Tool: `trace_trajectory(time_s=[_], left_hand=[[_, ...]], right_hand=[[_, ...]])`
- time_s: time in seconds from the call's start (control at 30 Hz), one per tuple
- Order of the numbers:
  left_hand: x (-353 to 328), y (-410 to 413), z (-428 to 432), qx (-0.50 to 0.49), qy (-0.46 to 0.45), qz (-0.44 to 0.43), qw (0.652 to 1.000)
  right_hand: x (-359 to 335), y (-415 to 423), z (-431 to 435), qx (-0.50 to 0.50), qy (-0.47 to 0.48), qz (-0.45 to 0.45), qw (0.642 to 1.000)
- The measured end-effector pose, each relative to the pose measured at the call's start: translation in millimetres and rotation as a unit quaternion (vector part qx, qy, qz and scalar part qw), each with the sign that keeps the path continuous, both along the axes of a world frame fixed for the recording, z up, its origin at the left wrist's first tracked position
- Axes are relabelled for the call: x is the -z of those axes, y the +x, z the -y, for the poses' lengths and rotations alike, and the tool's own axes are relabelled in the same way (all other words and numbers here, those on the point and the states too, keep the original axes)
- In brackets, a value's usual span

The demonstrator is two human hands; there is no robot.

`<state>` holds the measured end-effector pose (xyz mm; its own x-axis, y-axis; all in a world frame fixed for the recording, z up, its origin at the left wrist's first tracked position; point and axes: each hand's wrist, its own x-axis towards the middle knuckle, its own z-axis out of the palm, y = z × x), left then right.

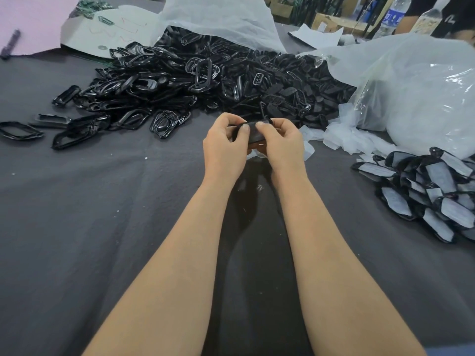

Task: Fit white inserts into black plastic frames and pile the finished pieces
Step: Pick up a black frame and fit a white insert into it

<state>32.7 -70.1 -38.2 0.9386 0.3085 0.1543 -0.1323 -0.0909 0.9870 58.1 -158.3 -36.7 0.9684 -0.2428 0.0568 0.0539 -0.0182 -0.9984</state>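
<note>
Progress, by judgement: early to mid; far more left than done.

1. Unfilled stock: big heap of black frames (205, 80) just beyond my grip, spreading far to the left of it; strays (19, 131) lie well off to the left; heap is much larger than the finished lot.
2. Supply bag: clear plastic bag (411, 93) beyond and right of grip, bulging w/ pale contents; loose white inserts (344, 140) spill from its foot, near my right hand.
3. Done work: pile of finished pieces (424, 191), white faces showing in black rims, well to the right of grip and nearer me.
4. In hand: one black piece (253, 133) held up off the surface; left hand (223, 147) and right hand (280, 147) both pinch it, thumbs on top, fingers curled under; cannot tell whether its insert is seated; step judged as pressing-in, not yet piled.

Surface: dark grey cloth (102, 214) under everything, creased, w/ white specks; pink sheet (30, 21) far left beyond the heap.

Room: cardboard boxes (331, 21) at back; a second person's arm (408, 24) far right; water bottle (393, 16) beside it.
</note>
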Motion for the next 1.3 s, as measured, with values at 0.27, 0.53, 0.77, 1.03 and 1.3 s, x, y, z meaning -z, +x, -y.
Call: trace_trajectory(time_s=[0.27,0.53,0.77,1.03,1.3], left_hand=[[4.2,4.2,-3.4,-0.014,-0.036,-0.014,0.999],[4.9,2.6,-2.4,-0.008,0.012,0.011,1.000],[2.1,0.7,-4.4,-0.004,0.017,-0.015,1.000],[0.9,-1.1,-2.8,0.003,0.042,-0.018,0.999],[-2.5,1.7,-0.8,0.009,0.039,-0.026,0.999]], right_hand=[[0.2,2.6,6.9,-0.052,0.002,-0.011,0.999],[1.1,1.6,8.9,-0.019,-0.126,0.032,0.991],[-0.2,-1.2,7.6,-0.058,-0.173,0.022,0.983],[-0.7,-4.0,6.6,-0.036,-0.149,0.027,0.988],[-7.5,-9.8,12.2,-0.032,-0.170,0.035,0.984]])
